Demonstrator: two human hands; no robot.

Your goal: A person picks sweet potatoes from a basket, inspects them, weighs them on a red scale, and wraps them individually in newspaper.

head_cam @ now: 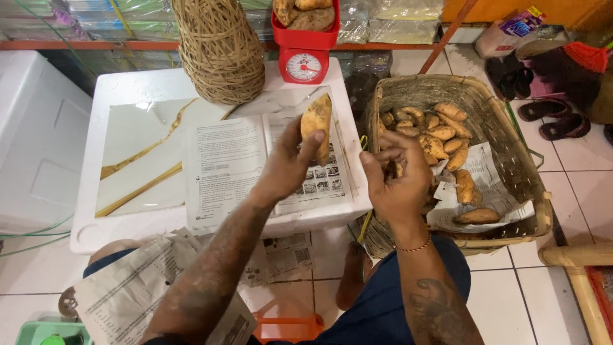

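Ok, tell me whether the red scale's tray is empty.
No, the red scale has several sweet potatoes piled in its tray.

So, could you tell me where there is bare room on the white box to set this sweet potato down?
The left part of the white foam box, between its left edge and the open paper, is bare. The back is crowded by the woven rattan bundle and red scale. The left hand holds the sweet potato over the paper; the basket is half full.
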